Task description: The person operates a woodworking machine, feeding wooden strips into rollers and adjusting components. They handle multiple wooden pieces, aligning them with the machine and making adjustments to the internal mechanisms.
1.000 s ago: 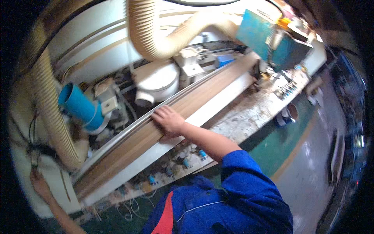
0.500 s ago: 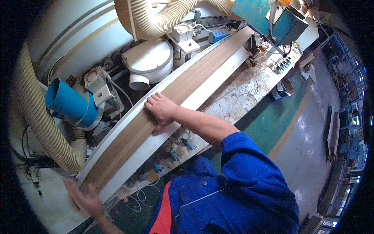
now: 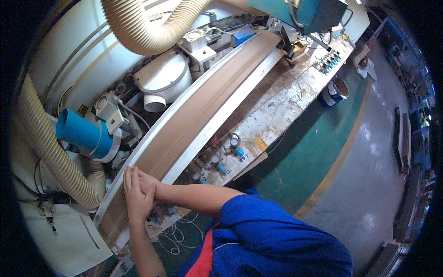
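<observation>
A long brown wood-grained board [image 3: 194,111] runs diagonally from far right to near left, with a white strip along each side. Toward its near end my left hand [image 3: 137,196] lies over it, fingers stretched out and side by side. My right hand [image 3: 148,181] is at the same spot, reaching in from the right with its back showing. The left hand overlaps it and hides its fingers, so what they do cannot be made out. Neither hand shows anything lifted in it. Fine lines run lengthwise along the board.
A ribbed beige hose [image 3: 57,152] and a blue pipe [image 3: 85,134] stand left of the board. Behind it are a round white housing [image 3: 164,74] and another hose [image 3: 152,34]. Small gauges with blue parts [image 3: 221,168] line the dusty worktop [image 3: 272,111]. A bucket [image 3: 337,90] stands beyond.
My right hand has moved from the board's middle down to its near end. My left hand has come up from the near end and now overlaps it. The whole view has shifted slightly.
</observation>
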The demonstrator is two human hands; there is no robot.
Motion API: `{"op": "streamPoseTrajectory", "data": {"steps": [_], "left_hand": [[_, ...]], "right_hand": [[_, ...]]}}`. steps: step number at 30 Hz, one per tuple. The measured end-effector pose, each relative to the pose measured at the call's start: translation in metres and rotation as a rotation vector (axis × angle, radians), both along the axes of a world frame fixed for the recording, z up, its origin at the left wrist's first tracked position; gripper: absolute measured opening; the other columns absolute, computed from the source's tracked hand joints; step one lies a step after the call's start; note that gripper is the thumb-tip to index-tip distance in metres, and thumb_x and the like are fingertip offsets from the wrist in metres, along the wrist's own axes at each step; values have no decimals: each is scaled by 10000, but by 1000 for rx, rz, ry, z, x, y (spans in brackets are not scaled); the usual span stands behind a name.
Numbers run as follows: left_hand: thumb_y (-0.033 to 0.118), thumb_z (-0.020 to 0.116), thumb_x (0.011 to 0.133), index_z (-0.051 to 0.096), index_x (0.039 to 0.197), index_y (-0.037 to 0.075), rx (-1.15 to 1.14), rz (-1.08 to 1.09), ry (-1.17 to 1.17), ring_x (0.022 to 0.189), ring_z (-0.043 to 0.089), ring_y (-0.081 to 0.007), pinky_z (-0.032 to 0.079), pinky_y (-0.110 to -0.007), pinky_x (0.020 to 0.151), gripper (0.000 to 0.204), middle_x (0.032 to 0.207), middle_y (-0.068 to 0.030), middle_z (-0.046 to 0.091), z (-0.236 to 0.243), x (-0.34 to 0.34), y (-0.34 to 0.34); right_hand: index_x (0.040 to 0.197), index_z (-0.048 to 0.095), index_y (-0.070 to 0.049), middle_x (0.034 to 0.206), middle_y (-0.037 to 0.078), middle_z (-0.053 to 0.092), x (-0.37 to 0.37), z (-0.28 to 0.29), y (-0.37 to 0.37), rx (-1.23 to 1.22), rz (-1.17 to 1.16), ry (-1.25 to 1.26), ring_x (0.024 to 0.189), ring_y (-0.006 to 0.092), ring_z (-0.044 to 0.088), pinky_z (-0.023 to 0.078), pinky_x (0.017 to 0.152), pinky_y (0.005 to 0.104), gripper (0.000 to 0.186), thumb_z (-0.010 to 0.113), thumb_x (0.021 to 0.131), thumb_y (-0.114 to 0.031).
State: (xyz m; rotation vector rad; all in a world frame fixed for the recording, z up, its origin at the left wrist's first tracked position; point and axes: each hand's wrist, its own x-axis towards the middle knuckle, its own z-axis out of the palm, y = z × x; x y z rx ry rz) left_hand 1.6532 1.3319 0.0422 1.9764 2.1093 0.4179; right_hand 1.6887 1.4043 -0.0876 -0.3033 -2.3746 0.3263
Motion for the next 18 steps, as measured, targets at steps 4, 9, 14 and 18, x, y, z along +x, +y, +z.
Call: {"op": "streamPoseTrajectory", "data": {"steps": [4, 9, 14, 18], "left_hand": [[363, 696, 892, 364, 1506, -7, 35, -58, 42, 1483, 233, -447, 203, -525, 1207, 790, 1593, -264, 275, -5, 50, 2], [307, 736, 865, 350, 1512, 5, 90, -42, 137, 1489, 216, -443, 201, -531, 1205, 812, 1589, -258, 279, -30, 124, 3], [292, 735, 852, 369, 1492, -9, 104, 8, 75, 1466, 263, -442, 226, -524, 1200, 796, 1567, -270, 307, -63, 266, 22], [307, 755, 818, 401, 1473, 5, -8, -147, -48, 1461, 276, -437, 247, -496, 1200, 804, 1571, -281, 299, -99, 397, 32]], "right_hand": [[1269, 596, -33, 1406, 203, 521, 138, 6, 1, 37, -183, 7, 1376, 397, 422, 249, 1193, 540, 497, 594, 840, -284], [1314, 564, -47, 1391, 183, 538, 365, -30, -34, -273, -411, -91, 1346, 376, 470, 363, 1146, 486, 658, 747, 690, -148], [1115, 663, -15, 1160, 189, 655, 634, -67, -113, -690, -896, -375, 1107, 366, 605, 503, 958, 461, 455, 760, 766, -291], [1085, 663, -44, 1064, 188, 690, 777, -83, -172, -964, -1099, -493, 1025, 381, 654, 534, 894, 478, 413, 729, 828, -360]]}}
